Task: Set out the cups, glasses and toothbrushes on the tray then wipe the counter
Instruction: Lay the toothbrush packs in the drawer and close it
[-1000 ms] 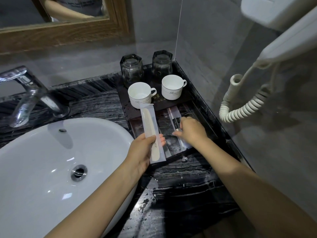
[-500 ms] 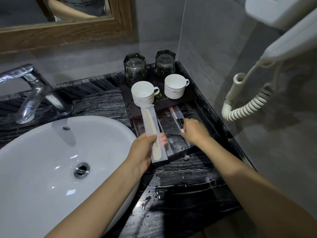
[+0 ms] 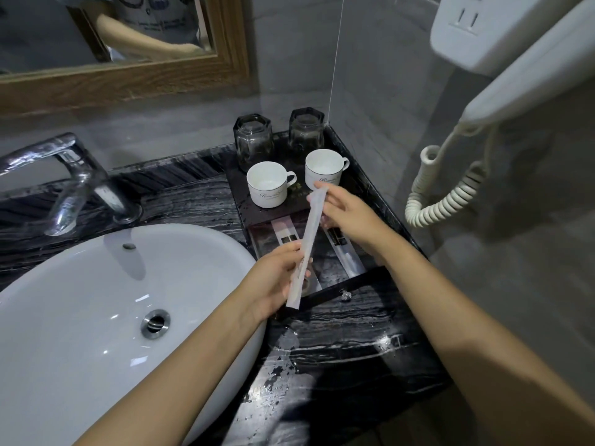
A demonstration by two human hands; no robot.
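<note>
Both bare forearms reach in from below toward the tray (image 3: pixel 354 282). The left hand (image 3: pixel 277 278) holds the lower end of a long packet (image 3: pixel 310 226) above the tray's front rim. The right hand (image 3: pixel 347 214) pinches the packet's upper end over the tray's middle.

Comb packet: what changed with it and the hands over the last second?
The right hand left the toothbrush packet lying in the tray, rose and now pinches the top end of the comb packet. The left hand still holds its lower end, turned edge-on. Cups and glasses stayed put.
</note>
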